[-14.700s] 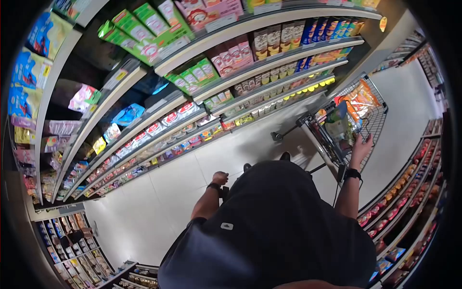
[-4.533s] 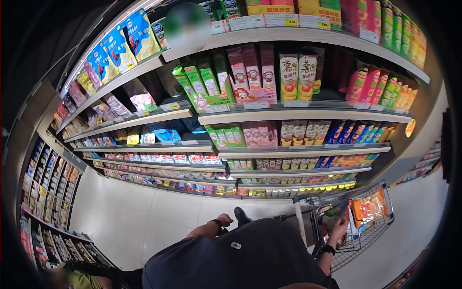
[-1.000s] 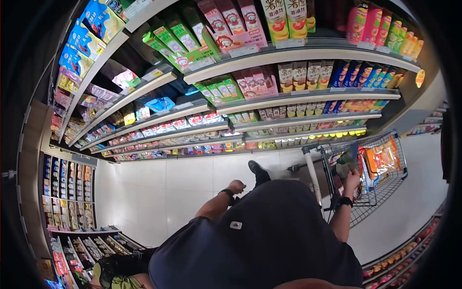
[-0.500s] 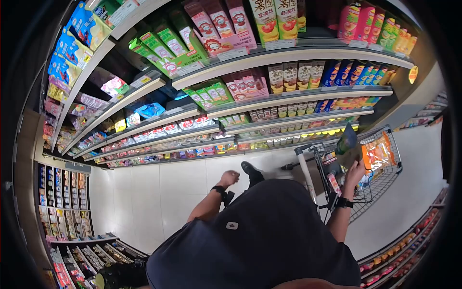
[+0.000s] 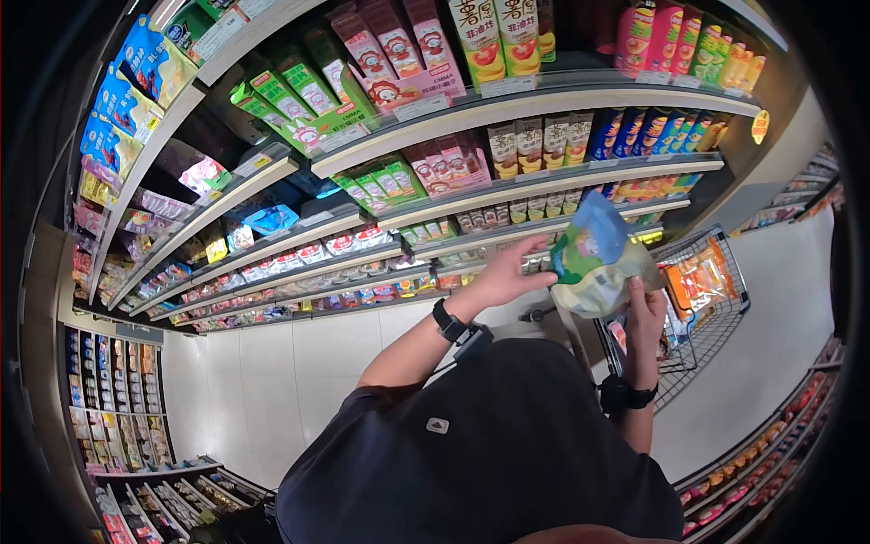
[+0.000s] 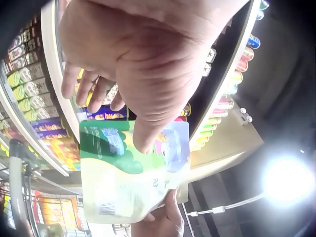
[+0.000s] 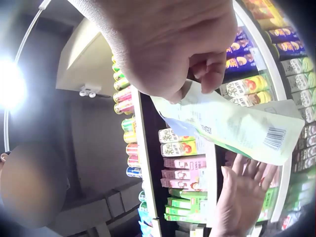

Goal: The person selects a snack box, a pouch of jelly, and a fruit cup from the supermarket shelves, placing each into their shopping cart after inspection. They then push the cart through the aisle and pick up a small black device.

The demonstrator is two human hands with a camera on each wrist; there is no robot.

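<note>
A pouch bag (image 5: pixel 594 272) with a blue, green and pale cream print is held up in front of the body, between the shelves and the cart. My right hand (image 5: pixel 644 319) pinches it between thumb and fingers at its lower right edge. My left hand (image 5: pixel 500 276) is at its left side with the fingers spread. In the left wrist view the left thumb overlaps the face of the pouch (image 6: pixel 111 185), while the other fingers point out beyond its top edge. A barcode on the pouch (image 7: pixel 237 126) shows in the right wrist view.
A wire shopping cart (image 5: pixel 702 351) stands at the right, with an orange bag (image 5: pixel 700 281) and other packages inside. Shelves (image 5: pixel 544 102) of boxed and bagged snacks run along the front and left. A person (image 7: pixel 34 185) shows at the right wrist view's lower left.
The right hand has lifted the pouch out from over the cart, up and to the left. The left hand has risen from beside the body to the pouch, its fingers spreading.
</note>
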